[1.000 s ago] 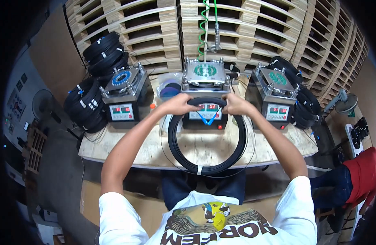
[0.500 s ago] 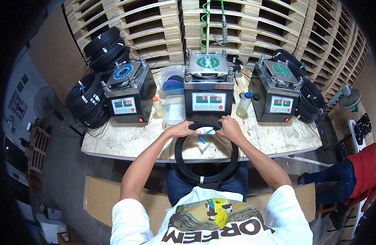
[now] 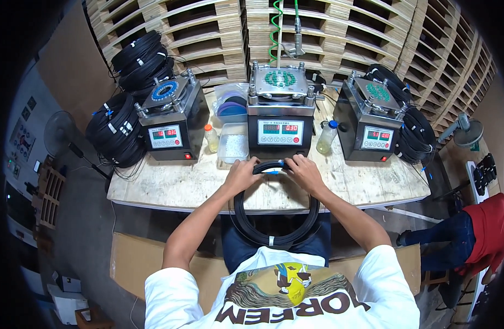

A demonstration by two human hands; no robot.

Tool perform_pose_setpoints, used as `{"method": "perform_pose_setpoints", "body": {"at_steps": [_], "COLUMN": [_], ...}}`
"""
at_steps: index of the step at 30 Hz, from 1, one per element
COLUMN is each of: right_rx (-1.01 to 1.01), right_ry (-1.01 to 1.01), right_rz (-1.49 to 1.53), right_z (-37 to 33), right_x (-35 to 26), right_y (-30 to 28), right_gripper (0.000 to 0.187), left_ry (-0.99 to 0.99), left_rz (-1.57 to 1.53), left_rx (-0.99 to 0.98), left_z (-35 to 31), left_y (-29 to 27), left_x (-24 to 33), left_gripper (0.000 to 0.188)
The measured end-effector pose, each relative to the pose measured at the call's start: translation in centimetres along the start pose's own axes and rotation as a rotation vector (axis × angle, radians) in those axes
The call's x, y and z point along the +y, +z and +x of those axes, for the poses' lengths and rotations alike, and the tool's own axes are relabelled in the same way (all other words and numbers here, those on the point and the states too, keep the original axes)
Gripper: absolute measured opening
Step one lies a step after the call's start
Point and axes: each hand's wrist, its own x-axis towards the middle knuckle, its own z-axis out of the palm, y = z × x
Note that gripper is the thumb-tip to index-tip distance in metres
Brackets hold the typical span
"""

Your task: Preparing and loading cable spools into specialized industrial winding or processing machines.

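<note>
Stacked wooden pallets (image 3: 328,33) fill the background from 10 to 2 o'clock, and in front of them a pale plywood desk (image 3: 170,186) carries three boxy metal machines. Centre machine (image 3: 280,112) sits at 12 o'clock, left machine (image 3: 172,122) at 10 o'clock, right machine (image 3: 372,118) at 2 o'clock, each with a small lit display. A clear plastic tub (image 3: 234,147) and a small bottle (image 3: 211,137) stand between the left and centre machines; another bottle (image 3: 327,137) stands right of the centre one. Bundles of black coils (image 3: 118,131) hang at the desk's 9 o'clock end.

A black ring of coiled tubing (image 3: 274,230) lies half on the desk's near edge, half over the person's lap. It lies nearly flat, its opening facing up; its longer span runs from 12 to 6 o'clock, top arc just before the centre machine. The left hand (image 3: 242,174) and right hand (image 3: 302,171) each close a grip over that top arc, fingers curled around the tubing either side of a blue tie (image 3: 271,171).

Compared with half a second ago, the view has tipped so the desk and machines sit lower in the picture; the ring hangs further over the desk edge toward the lap, and both hands remain clasped on its top.
</note>
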Motion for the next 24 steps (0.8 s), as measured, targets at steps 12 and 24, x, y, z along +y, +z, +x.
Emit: {"method": "perform_pose_setpoints", "body": {"at_steps": [12,24], "right_rx": [-0.056,-0.14], "right_ry": [0.167,0.016], "right_rz": [-0.004,0.298], "right_z": [-5.0,-2.8], "right_x": [-2.5,0.9], "right_y": [1.5,1.6], "right_gripper": [0.024,0.032], "left_ry": [0.164,0.303], "left_rz": [0.318,-0.145], "left_rx": [0.313,0.167], "left_z": [-2.6,-0.5], "left_y": [2.5,3.4], "left_x": [1.7,-1.0], "left_gripper": [0.037,0.027]}}
